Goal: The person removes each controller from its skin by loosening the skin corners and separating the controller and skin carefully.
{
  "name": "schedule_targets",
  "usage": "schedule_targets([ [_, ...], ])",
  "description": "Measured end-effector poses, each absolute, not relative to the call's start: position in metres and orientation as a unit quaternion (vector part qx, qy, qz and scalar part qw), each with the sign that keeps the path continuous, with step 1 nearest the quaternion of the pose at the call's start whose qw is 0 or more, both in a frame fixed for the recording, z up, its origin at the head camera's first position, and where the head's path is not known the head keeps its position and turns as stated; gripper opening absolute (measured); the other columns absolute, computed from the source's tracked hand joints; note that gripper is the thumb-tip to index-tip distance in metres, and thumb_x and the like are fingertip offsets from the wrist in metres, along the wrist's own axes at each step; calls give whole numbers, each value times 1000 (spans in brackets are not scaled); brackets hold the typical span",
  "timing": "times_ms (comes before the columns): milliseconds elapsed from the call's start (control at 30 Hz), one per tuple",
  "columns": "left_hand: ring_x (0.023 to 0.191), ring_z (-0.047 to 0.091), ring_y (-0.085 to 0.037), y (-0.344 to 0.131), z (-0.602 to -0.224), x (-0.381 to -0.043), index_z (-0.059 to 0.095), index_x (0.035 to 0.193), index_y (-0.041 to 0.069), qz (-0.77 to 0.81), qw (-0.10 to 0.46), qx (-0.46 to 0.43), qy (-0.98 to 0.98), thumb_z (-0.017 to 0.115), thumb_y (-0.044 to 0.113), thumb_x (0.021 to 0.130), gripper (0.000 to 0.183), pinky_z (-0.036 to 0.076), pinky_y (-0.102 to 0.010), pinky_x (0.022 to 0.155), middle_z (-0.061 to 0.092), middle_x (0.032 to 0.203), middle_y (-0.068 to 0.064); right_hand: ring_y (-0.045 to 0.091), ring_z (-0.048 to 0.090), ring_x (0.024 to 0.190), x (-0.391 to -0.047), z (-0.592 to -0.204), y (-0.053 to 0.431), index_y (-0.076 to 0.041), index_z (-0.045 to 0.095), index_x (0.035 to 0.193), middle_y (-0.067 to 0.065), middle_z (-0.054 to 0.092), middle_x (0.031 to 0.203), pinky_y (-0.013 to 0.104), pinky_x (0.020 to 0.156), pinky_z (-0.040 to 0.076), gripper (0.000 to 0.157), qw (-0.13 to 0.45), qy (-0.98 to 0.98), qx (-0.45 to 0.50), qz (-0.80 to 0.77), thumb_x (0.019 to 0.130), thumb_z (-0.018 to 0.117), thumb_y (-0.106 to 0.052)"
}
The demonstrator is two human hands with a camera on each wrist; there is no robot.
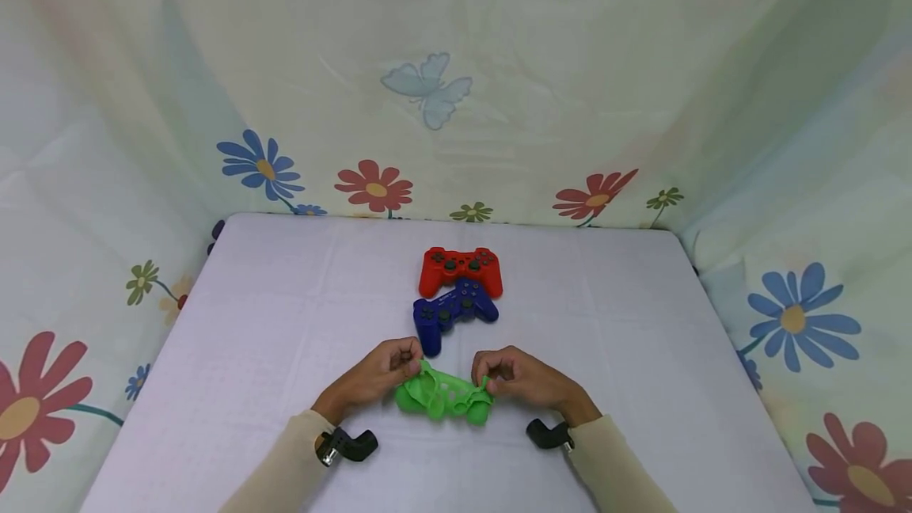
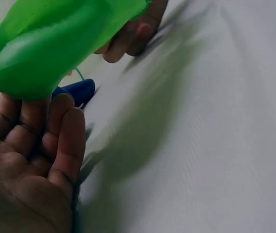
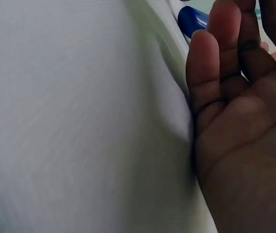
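Note:
A soft green silicone controller cover (image 1: 447, 398) with round holes is stretched between my two hands, low over the table. My left hand (image 1: 376, 374) pinches its left upper corner, thumb and index finger together. At the right upper edge, my right hand (image 1: 530, 378) holds a pulled-up bit of it between thumb and fingers. The left wrist view shows the smooth, rounded green end of the cover (image 2: 41, 53) above the curled left fingers (image 2: 70, 141). In the right wrist view the cover is out of sight, and the right palm (image 3: 250, 131) faces the camera.
Just beyond my hands a blue game controller (image 1: 429, 321) lies tilted, its left grip near my left fingers. A red game controller (image 1: 463, 262) lies behind it, touching or overlapped by the blue one. The white-covered table (image 1: 613, 323) ends at flowered curtains (image 1: 456, 157).

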State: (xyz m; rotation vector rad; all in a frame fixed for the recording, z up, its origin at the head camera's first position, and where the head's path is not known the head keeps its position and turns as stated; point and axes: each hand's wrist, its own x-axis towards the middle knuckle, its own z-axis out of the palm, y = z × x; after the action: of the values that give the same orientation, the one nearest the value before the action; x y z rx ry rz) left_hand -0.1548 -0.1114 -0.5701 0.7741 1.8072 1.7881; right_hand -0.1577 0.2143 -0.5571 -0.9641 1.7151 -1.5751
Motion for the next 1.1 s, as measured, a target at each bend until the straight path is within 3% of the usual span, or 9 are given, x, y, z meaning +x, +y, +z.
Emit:
schedule_targets([
  [133,85,57,-3,-109,-568,-153,54,100,-1,670,267,265,641,54,33,112,36,47,-18,79,61,91,7,16,55,94,-156,-556,210,-5,62,92,10,57,93,29,93,46,18,315,636,-370,-599,105,66,-16],
  [267,85,54,-3,-107,-569,-152,52,102,-1,684,278,257,624,49,40,112,43,45,-19,78,57,89,8,18,55,94,-155,-559,207,-3,53,88,4,57,94,33,94,47,31,305,613,-371,-628,105,67,-24],
  [400,88,52,-4,-108,-569,-151,55,107,7,689,279,231,628,50,49,109,43,44,-20,81,53,90,10,16,60,103,-152,-563,207,-1,49,91,3,64,107,32,100,48,35,296,606,-345,-653,107,65,-28],
  [567,95,57,-5,-112,-569,-151,53,123,8,716,283,224,597,64,46,105,43,47,-20,87,60,102,7,21,62,122,-147,-565,207,1,49,97,11,65,129,30,109,46,24,295,632,-285,-658,106,64,-15],
  [733,96,59,-4,-114,-572,-152,49,127,5,739,280,230,569,64,37,106,42,49,-19,85,64,106,4,11,61,103,-144,-565,207,4,51,97,0,65,111,24,92,49,23,283,639,-264,-665,111,56,-15],
  [867,94,59,-4,-116,-572,-151,47,126,2,764,290,205,539,59,33,109,37,49,-19,84,62,100,6,5,49,84,-143,-562,208,4,49,96,-8,52,92,23,72,41,32,273,639,-260,-671,113,51,-23],
  [1100,98,65,-6,-114,-573,-149,45,129,5,813,317,183,453,57,19,111,26,54,-19,85,68,110,3,4,54,87,-144,-565,207,6,51,103,-7,56,96,18,77,46,23,297,621,-270,-673,106,64,-12],
])
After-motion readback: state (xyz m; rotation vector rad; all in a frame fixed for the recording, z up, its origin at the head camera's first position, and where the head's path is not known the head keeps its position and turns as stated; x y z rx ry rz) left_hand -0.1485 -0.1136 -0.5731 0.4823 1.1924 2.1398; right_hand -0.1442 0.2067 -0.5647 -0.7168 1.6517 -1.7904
